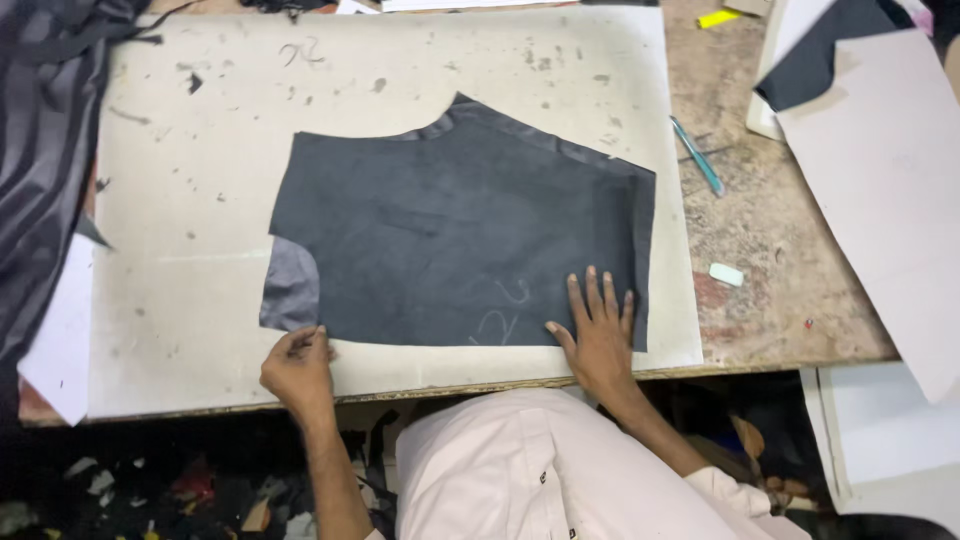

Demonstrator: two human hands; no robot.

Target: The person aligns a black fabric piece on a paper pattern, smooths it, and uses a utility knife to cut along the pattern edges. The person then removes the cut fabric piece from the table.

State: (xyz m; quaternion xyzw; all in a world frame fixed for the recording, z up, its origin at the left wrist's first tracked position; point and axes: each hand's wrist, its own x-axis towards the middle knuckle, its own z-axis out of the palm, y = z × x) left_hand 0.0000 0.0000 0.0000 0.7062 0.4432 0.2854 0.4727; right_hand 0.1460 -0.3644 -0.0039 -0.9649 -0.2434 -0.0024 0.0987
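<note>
A dark grey cut fabric piece (460,235) lies flat on a stained off-white board (200,250). A lighter grey layer (292,287) shows at its lower left corner. My right hand (598,330) rests flat on the fabric's lower right corner, fingers spread. My left hand (298,362) is at the lower left edge, fingers pinched on the fabric's corner there. Faint chalk marks (505,312) sit near the bottom edge of the fabric.
A teal pen (697,155) and a pale chalk block (727,274) lie on the worn tabletop (770,230) to the right. Large white paper patterns (885,190) with black cloth (815,55) lie at far right. Striped dark fabric (45,150) hangs at left.
</note>
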